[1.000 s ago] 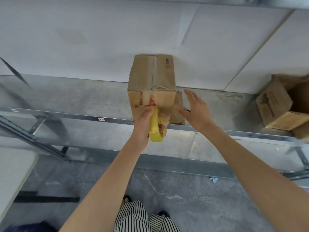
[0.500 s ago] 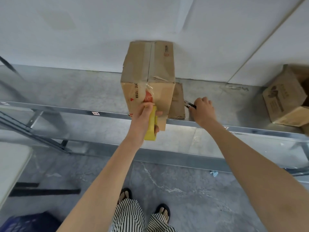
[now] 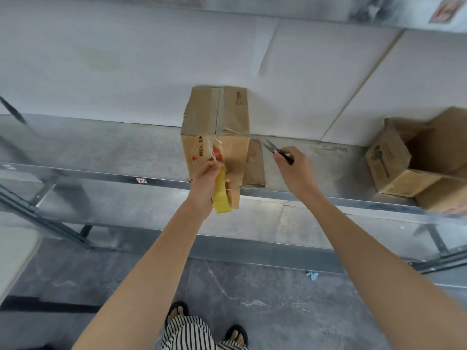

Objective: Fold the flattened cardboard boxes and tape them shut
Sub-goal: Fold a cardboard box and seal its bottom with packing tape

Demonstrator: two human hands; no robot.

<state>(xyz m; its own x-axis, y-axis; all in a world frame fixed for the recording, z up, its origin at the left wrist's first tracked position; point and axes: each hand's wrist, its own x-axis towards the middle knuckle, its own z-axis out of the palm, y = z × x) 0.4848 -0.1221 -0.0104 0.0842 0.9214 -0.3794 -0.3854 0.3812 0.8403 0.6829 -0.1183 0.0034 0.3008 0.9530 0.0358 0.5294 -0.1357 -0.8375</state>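
One yellow tape roll [image 3: 221, 195] is gripped in the curled left hand [image 3: 206, 180] against the front of the one closed box [image 3: 217, 130], which is set on the metal shelf [image 3: 101, 147]. At the box's 3 o'clock, one pair of snips [image 3: 274, 150] is pinched in the right hand [image 3: 294, 170], blades parted. One flattened cardboard [image 3: 256, 165] is seen just beside the box. One open box [image 3: 394, 157] is seen farther out at 3 o'clock.

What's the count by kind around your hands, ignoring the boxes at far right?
Folded box: 1
Flattened cardboard: 1
Yellow tape roll: 1
Scissors: 1
Total: 4
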